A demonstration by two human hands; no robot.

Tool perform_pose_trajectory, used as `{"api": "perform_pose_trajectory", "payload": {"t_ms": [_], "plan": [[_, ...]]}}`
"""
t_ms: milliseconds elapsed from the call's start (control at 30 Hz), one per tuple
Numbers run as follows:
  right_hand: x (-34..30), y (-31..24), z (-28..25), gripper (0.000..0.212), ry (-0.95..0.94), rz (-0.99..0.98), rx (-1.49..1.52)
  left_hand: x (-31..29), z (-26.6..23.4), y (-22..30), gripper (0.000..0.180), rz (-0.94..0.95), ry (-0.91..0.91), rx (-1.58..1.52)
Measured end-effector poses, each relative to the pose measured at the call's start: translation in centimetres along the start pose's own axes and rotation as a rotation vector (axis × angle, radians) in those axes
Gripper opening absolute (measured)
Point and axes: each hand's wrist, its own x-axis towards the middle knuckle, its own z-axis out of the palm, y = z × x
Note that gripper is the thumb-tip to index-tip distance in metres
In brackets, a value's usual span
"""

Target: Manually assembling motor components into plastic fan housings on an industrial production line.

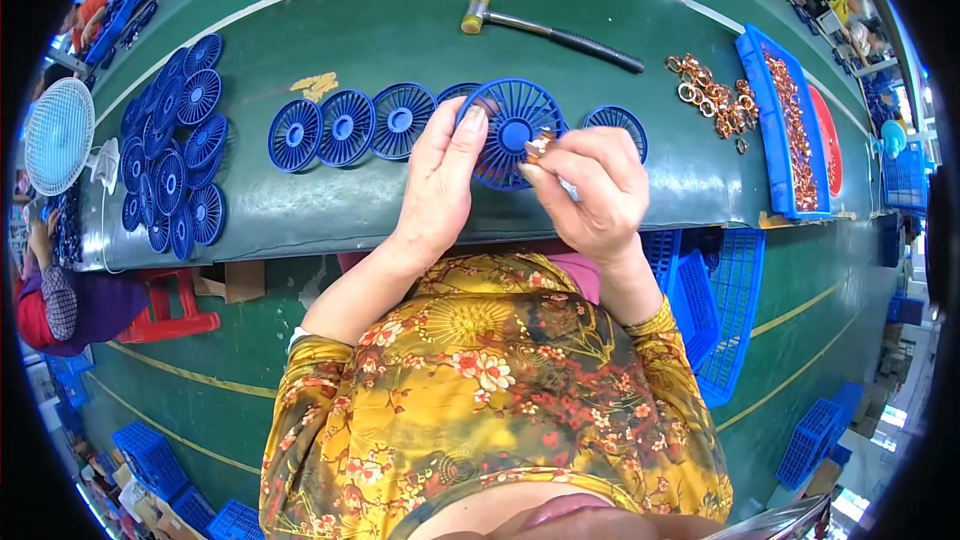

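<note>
My left hand (440, 175) grips the left rim of a round blue spoked fan guard (517, 112), thumb on its near face. The guard is tilted up over the table. Pinched between the fingertips of my right hand (595, 185) is a small copper-coloured ring (539, 145), right by the guard's solid centre; the fingers partly hide it. Behind my left hand, similar blue guards (347, 128) lie in a row, one partly covered by the hand. Another guard (617, 130) lies flat past the right hand.
Blue guards (165, 155) are heaped at the left. A mallet (545, 32) with a black handle lies at the back. Loose copper rings (712, 95) lie beside a blue tray (768, 130) of copper pieces at the right. Blue crates (735, 310) stand below the table edge.
</note>
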Motion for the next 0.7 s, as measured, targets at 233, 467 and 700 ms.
{"api": "perform_pose_trajectory", "payload": {"t_ms": [233,467,700], "plan": [[-0.4,-0.9,3.0,0.012,-0.138,0.237,-0.17,-0.7,0.0,-1.8,0.02,0.144,0.038,0.215],[-1.6,-1.3,4.4,0.016,-0.01,0.395,-0.155,-0.8,-0.1,-3.3,0.025,0.154,-0.012,0.125],[-0.3,0.3,0.6,0.023,-0.279,0.086,-0.012,-1.1,-2.0,-0.2,0.05,-0.218,-0.267,-0.371]]}}
